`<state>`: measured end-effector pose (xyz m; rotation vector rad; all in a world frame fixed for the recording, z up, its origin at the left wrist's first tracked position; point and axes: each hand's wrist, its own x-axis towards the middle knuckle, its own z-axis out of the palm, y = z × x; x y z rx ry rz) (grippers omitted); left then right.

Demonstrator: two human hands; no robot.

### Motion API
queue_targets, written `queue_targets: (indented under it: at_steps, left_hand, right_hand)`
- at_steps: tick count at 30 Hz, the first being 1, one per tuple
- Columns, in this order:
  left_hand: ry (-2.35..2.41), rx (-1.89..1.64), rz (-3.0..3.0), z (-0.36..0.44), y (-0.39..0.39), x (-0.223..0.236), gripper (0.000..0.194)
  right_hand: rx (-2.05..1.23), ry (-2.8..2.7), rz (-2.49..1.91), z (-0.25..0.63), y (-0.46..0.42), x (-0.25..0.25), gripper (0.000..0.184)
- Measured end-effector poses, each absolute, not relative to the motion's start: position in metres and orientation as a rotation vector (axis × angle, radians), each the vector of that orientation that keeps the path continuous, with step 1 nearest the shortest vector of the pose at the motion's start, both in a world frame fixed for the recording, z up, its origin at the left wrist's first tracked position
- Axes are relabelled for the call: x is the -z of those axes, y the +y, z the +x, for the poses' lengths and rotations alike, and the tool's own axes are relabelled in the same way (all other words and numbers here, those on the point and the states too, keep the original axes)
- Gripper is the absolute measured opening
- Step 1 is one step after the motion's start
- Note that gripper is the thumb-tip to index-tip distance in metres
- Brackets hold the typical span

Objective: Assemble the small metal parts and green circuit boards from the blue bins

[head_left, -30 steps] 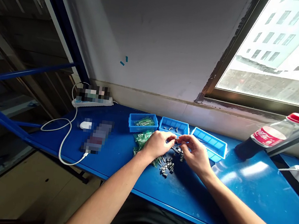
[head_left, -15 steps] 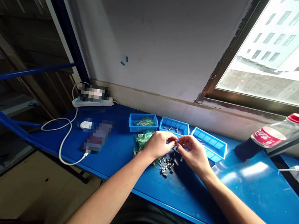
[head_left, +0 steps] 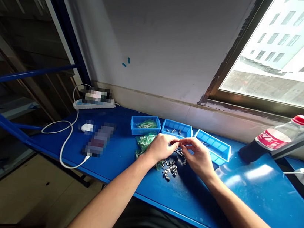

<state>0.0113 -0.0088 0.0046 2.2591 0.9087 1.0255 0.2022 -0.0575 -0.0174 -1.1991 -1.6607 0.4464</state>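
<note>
We've got a blue table [head_left: 185, 204] w/ 3 light-blue trays in a row by the wall. R tray [head_left: 220, 159], set at an angle: a few thin pcs. at its L end, rest of that end partly behind our R hand [head_left: 198, 155]. L tray [head_left: 145, 132]: green packets inside. Mid. tray [head_left: 178, 123]: a few small metal pcs., lots of bare floor. Cola bottle [head_left: 273, 139], red cap, leans R of the trays.

Our L hand [head_left: 161, 147] and R hand are just in front of the mid. tray, fingers of both drawn into a pinch, tips approx. meeting; we can't tell what's between them, too small. Green packet pile [head_left: 145, 142] lies on the table, partly under our L hand. Loose metal fasteners [head_left: 171, 170], incl. short thick ones & long thin ones, lie on the table below and between our hands, next to the pile.
</note>
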Motion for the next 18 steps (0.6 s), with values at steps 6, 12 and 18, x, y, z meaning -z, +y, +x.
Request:
queue_targets:
  at_steps: [6,12,18]
  left_hand:
    - [0.935,-1.062,2.235,0.0121,-0.0077,-0.0024,0.019]
    - [0.912,-1.109,2.192,0.0124,-0.0086,-0.0027,0.019]
    - [0.883,-1.109,2.123,0.0133,-0.0112,-0.0075,0.016]
  right_hand:
    - [-0.543,-1.552,-1.285,0.2013,-0.0592,0.0153,0.020]
    - [-0.619,-1.501,-1.293,0.2005,-0.0592,0.0167,0.026]
    - [-0.597,-1.562,-1.258,0.2008,-0.0563,0.0200,0.022]
